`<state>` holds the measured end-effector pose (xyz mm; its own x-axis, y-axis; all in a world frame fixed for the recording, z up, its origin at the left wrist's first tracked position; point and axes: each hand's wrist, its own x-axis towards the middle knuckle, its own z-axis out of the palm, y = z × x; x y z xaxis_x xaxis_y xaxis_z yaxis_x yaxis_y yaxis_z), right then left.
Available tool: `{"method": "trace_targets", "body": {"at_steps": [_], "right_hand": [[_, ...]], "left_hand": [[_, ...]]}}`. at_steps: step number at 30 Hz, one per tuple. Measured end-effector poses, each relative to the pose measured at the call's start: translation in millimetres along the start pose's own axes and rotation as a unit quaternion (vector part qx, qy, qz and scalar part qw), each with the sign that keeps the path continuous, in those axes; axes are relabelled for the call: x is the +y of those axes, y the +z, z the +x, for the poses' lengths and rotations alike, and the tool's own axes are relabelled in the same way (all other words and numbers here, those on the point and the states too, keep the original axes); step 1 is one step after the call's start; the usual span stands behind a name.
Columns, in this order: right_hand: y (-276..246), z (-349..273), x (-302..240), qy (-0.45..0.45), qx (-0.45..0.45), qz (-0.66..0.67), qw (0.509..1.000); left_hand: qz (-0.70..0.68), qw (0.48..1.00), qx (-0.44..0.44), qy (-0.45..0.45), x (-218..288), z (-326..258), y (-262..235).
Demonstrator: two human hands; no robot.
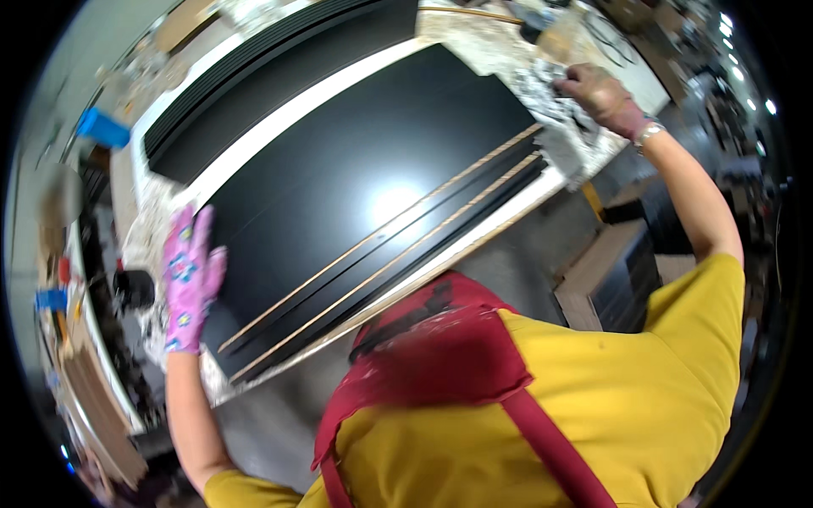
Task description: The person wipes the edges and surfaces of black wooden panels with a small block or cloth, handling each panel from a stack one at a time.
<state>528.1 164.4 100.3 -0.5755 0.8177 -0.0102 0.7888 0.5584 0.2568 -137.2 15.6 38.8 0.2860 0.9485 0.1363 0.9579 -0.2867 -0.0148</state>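
A large glossy black panel point(339, 161) lies before me, with light wood-coloured stripes along its near side. My left hand point(190, 275), in a pink flowered glove, is at the panel's left edge with its fingers stretched out, holding nothing. At the far right corner is my right hand point(603, 97), in a stained glove, its fingers curled closed. They are beside a crumpled grey-and-white rag point(555, 106); whether they pinch it or something small is hidden.
A second black panel point(279, 93) with ridged grooves lies beyond the first on the white worktable point(313, 91). To the left are a blue cup-like container point(103, 128) and a black container point(134, 289). Boxes point(605, 275) stand on the floor at right. Cables point(611, 42) lie at the far right.
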Motion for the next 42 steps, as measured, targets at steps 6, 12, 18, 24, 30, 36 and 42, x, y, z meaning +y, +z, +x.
{"method": "trace_targets", "body": {"at_steps": [6, 12, 18, 24, 30, 36, 42], "right_hand": [[-39.1, 132.4, -189.8, -0.152, 0.145, 0.254, 0.944], [-108.4, 210.0, -473.9, -0.452, 0.038, 0.411, 0.791], [-102.5, 235.1, -528.4, -0.546, 0.063, 0.283, 0.786], [-94.6, 311.3, -484.9, -0.392, 0.204, 0.133, 0.887], [-95.8, 234.3, -388.9, -0.198, 0.164, 0.383, 0.887], [-99.7, 140.7, -463.2, -0.341, 0.204, 0.340, 0.852], [-85.5, 128.8, -526.8, -0.403, 0.145, 0.250, 0.868]], "left_hand": [[-0.033, 0.995, 0.094, 0.021, 120.8, 5.4, 12.1], [-0.136, 0.982, 0.113, -0.066, 133.6, -7.0, 74.1], [-0.178, 0.977, 0.075, -0.088, 132.6, -4.1, 55.3], [-0.173, 0.975, 0.134, -0.031, 129.7, 1.5, 46.1], [-0.296, 0.947, 0.126, 0.018, 32.1, -12.7, 34.1], [-0.100, 0.993, 0.055, -0.008, -36.5, -25.7, 45.4], [-0.112, 0.994, 0.014, 0.002, -32.0, -12.0, 40.0]]}}
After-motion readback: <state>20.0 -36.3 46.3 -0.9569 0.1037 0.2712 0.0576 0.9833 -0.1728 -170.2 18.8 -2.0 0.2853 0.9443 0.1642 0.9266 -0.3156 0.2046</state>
